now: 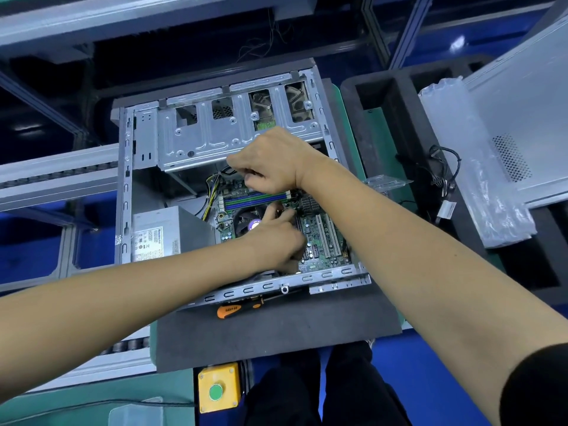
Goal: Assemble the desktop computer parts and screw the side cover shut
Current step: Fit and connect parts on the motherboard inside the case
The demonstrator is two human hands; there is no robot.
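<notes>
An open desktop case (124, 192) lies on its side on a black foam pad, showing the green motherboard (319, 241), the CPU fan (246, 222), blue and green memory slots (246, 199) and a grey power supply (163, 235). My right hand (273, 161) is down over the far end of the memory slots beside black cables, its fingers curled; what they hold is hidden. My left hand (276, 238) reaches onto the board next to the fan, fingers bent toward the slots. The grey side cover (528, 103) lies at the far right.
An orange-handled screwdriver (239, 309) lies on the foam pad (276, 330) in front of the case. A clear plastic bag (473, 167), loose black cables (445, 167) and black foam trays sit to the right. A yellow box with a green button (218, 387) is below.
</notes>
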